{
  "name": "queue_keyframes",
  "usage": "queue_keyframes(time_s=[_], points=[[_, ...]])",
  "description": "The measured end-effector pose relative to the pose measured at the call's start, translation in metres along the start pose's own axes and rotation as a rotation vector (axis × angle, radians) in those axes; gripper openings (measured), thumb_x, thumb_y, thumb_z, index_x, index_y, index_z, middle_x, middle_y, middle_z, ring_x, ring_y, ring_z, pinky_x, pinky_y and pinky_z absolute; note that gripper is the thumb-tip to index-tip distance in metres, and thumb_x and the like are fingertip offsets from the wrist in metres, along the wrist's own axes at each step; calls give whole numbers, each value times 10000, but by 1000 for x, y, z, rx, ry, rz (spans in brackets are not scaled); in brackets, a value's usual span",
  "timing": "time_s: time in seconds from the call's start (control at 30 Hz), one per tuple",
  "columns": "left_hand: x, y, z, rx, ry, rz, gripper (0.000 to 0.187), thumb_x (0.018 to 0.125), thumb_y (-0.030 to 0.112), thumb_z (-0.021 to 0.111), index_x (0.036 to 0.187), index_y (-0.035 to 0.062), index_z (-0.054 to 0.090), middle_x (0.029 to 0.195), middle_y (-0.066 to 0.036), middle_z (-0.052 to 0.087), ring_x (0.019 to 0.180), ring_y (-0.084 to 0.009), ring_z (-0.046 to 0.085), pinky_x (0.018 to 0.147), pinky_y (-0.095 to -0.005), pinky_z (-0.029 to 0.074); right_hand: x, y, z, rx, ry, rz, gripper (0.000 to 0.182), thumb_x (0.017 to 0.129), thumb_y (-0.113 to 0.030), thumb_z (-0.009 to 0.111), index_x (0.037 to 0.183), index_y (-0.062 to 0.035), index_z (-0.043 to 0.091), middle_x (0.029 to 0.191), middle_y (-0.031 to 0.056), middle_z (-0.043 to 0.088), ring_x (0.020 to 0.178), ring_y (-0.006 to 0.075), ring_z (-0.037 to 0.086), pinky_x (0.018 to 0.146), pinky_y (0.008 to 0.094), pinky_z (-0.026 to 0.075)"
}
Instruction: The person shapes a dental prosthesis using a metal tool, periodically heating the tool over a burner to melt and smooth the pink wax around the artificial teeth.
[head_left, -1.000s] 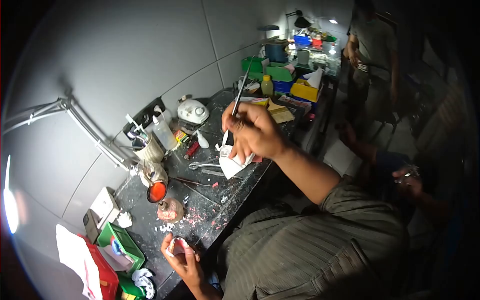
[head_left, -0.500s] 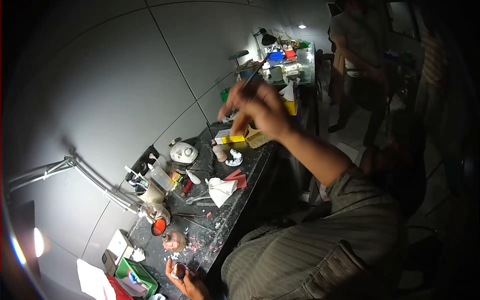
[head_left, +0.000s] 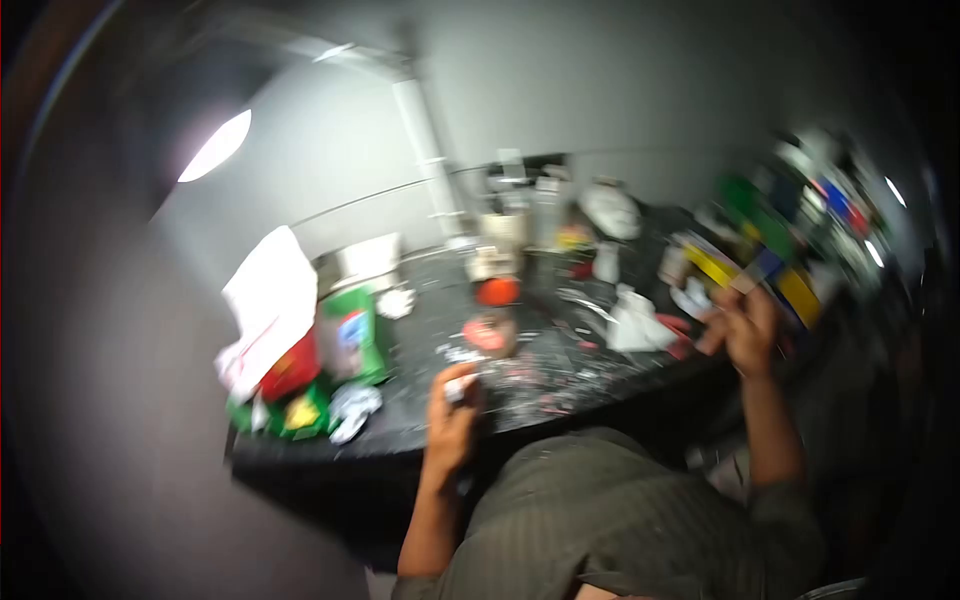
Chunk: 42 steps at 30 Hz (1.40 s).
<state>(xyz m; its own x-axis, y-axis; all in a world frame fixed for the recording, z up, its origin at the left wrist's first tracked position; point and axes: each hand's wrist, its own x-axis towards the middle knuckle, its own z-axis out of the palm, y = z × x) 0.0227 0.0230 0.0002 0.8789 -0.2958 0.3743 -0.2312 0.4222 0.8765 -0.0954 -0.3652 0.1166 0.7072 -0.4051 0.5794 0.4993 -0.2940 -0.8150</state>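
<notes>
My left hand (head_left: 452, 428) is at the front edge of the dark workbench (head_left: 425, 290), its fingers closed round a small whitish piece (head_left: 460, 387) whose exact kind is too blurred to make out. To the right, my right hand (head_left: 748, 335) is raised over the bench, smeared by motion. A slim dark tool (head_left: 766, 266) seems to stick up from its fingers. Near that hand lie a crumpled white tissue (head_left: 637, 322) and a white arch-shaped piece (head_left: 691, 298). A jar with pink matter (head_left: 490, 334) stands just beyond my left hand, with an orange-red cup (head_left: 497, 291) behind it.
Pink and white scraps (head_left: 540, 380) litter the bench top. At left are green bins (head_left: 368, 340) with white paper (head_left: 275, 300) and a lit lamp (head_left: 218, 146). A holder of tools (head_left: 503, 228), a bottle (head_left: 548, 215) and a yellow box (head_left: 710, 264) line the back.
My view has swung left and down to the bench. My right hand has come down from its high reach towards the far end. The left hand still grips its small piece.
</notes>
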Motion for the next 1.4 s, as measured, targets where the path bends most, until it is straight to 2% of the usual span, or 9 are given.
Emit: queue_keyframes(time_s=[0.23, 0.3, 0.37, 0.57, 0.67, 0.9, 1.0, 1.1, 1.4], points=[[9, -15, 1, 140, -8, 185, 234, 999, 40, 590, 1229, 83, 569, 1080, 22, 558, 1029, -76, 536, 910, -242, 453, 44, 47, -70, -9, 245, -40, 295, 1042, -358, 604, 1120, -73, 621, 925, 63, 704, 580, 51, 483, 476, 186, 330], [11, -10, 0, 150, -50, 148, 195, 1007, 105, 633, 1195, 80, 583, 1114, 15, 564, 1047, -73, 533, 921, -245, 449, 80, 101, -115, -749, 107, -1002, 323, 1042, -357, 601, 1073, -36, 588, 826, 107, 721, 516, 88, 546, 477, 185, 399], [20, -28, -11, 115, -87, 165, 171, 1011, 103, 619, 1178, 80, 592, 1117, 14, 565, 1045, -68, 526, 926, -257, 450, 37, 31, -34, 297, 132, -195, 324, 1013, -354, 614, 1016, -31, 584, 802, 191, 689, 372, 242, 545, 320, 270, 457], [13, -7, -1, 16, -16, -44, 501, 848, -62, 526, 1320, 102, 540, 1106, 35, 532, 960, -52, 489, 822, -208, 409, 1, 94, 16, 494, -67, 59, 313, 1042, -303, 571, 919, -15, 574, 713, 174, 680, 433, 238, 597, 385, 296, 506], [13, -2, 3, 99, 69, -10, 570, 830, -38, 516, 1384, 96, 512, 1057, 48, 505, 913, -47, 462, 761, -194, 385, 24, 355, 3, 793, -274, -194, 259, 1046, -267, 567, 961, -24, 592, 705, 132, 648, 479, 227, 606, 476, 314, 563], [11, -2, -4, 31, -81, -95, 634, 823, -31, 522, 1442, 98, 476, 1037, 59, 492, 923, -40, 476, 769, -178, 379, 17, 203, 29, 1074, -628, -577, 151, 1012, -199, 604, 1001, -51, 577, 756, 87, 642, 531, 215, 619, 482, 294, 557], [15, -6, 2, -42, -32, -72, 663, 808, -67, 524, 1448, 103, 482, 1025, 74, 480, 908, -19, 471, 774, -176, 380, 0, 187, 8, 296, -538, 332, 433, 1021, -525, 554, 1206, -139, 487, 978, 152, 732, 732, 277, 726, 643, 394, 599], [12, -2, -1, 26, -77, -43, 700, 793, -70, 539, 1465, 116, 480, 1013, 79, 503, 875, -11, 475, 710, -165, 388, -26, 149, 51, 450, -333, 358, 306, 1048, -280, 580, 1129, 14, 558, 914, 155, 736, 645, 186, 702, 513, 277, 563], [11, -2, 3, -15, -34, -25, 467, 948, 26, 645, 1392, 147, 564, 915, 73, 539, 627, -11, 406, 533, -200, 304, 27, -17, 4, 557, -543, -913, 194, 1013, -214, 600, 1050, -27, 563, 826, 145, 684, 617, 241, 663, 554, 309, 573]])
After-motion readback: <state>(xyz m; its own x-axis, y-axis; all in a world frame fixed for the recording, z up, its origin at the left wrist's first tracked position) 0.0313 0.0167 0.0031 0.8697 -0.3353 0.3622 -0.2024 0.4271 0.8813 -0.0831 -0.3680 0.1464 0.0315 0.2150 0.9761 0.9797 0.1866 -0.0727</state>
